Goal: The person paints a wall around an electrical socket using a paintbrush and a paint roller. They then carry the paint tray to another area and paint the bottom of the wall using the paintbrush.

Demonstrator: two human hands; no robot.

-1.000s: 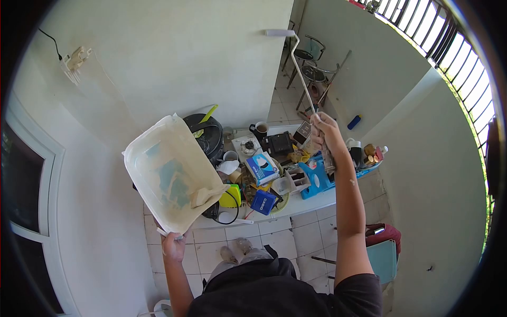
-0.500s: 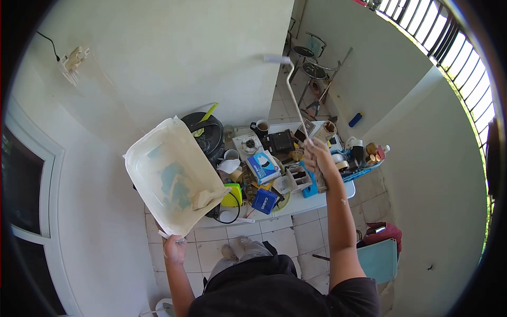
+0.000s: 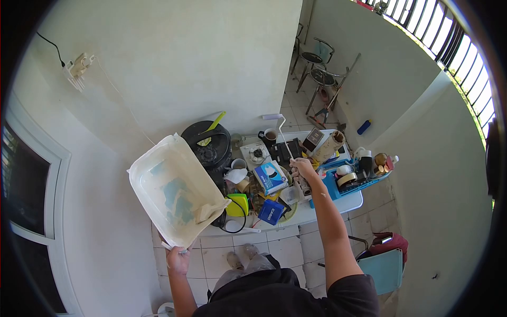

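One paint roller (image 3: 272, 117) is clasped by the right grip (image 3: 302, 168) above one desk (image 3: 343, 205), one tray (image 3: 149, 193) by the left grip (image 3: 178, 260).

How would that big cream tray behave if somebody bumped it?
The tray would probably tip, since the left hand supports it at just one end. It's likely stiff, as its sides hold their shape, and perhaps light for its size, being held one-handed.

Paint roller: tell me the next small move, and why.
Probably have the right hand raise the paint roller along the wall: its head is low by the wall's edge and, in this view, shows just above the mug on the cluttered table.
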